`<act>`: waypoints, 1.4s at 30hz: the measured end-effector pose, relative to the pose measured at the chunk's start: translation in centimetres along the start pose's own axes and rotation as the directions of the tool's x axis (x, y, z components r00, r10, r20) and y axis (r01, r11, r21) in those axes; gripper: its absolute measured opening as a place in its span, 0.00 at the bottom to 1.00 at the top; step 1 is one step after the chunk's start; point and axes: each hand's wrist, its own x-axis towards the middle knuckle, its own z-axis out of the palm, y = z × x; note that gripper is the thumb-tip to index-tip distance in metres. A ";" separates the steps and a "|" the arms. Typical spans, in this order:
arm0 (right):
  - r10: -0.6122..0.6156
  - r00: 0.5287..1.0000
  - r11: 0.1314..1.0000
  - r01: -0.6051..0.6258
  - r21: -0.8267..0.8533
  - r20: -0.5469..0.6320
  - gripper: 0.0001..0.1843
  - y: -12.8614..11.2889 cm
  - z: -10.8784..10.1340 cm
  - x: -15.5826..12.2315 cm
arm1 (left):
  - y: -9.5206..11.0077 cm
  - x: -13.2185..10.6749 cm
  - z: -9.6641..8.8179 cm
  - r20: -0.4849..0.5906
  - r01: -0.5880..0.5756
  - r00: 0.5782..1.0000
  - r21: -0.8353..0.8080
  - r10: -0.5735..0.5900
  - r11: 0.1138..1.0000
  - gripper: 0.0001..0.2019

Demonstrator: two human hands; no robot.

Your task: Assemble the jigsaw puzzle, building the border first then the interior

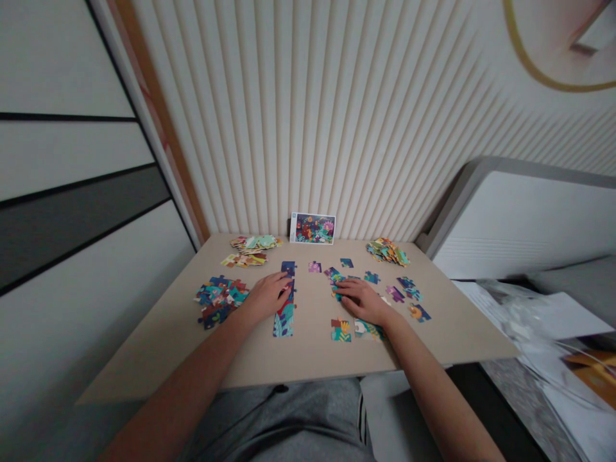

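Note:
A tall strip of joined jigsaw pieces (285, 324) lies on the table, blue at the top, red in the middle and leafy teal at the bottom. My left hand (265, 296) rests on its left side, fingers stretched across it. To the right, my right hand (364, 300) lies over several loose jigsaw pieces (333, 274), its fingertips touching them and partly covering them. Close below that hand are an orange-and-teal piece (341, 330) and a joined section (368, 329) partly under the wrist. A pink piece (314, 266) sits between the hands, farther back.
A picture card (312, 229) leans on the ribbed wall behind the table (250, 366). Heaped pieces (221, 299) lie at left, with more piles at back left (255, 244) and back right (387, 251). Scattered pieces (409, 287) are on the right.

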 end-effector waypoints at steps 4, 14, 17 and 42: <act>0.001 1.000 1.000 -0.001 -0.001 -0.004 0.18 0.4 0.2 -0.2 | -0.1 0.0 0.1 0.002 0.003 1.000 0.005 -0.003 1.000 0.20; 0.091 0.992 0.994 -0.085 0.075 -0.083 0.17 -0.1 -0.6 -0.1 | 0.0 0.0 0.0 0.003 0.011 1.000 0.020 -0.011 1.000 0.20; 0.101 0.988 0.994 -0.104 -0.020 -0.115 0.19 0.2 0.0 0.7 | 0.1 0.0 -0.1 0.006 0.003 1.000 0.017 -0.004 1.000 0.20; 0.270 0.952 0.933 -0.296 -0.206 -0.143 0.15 2.2 -0.4 -1.0 | 0.3 -0.2 -0.2 -0.006 0.013 1.000 -0.025 -0.013 1.000 0.20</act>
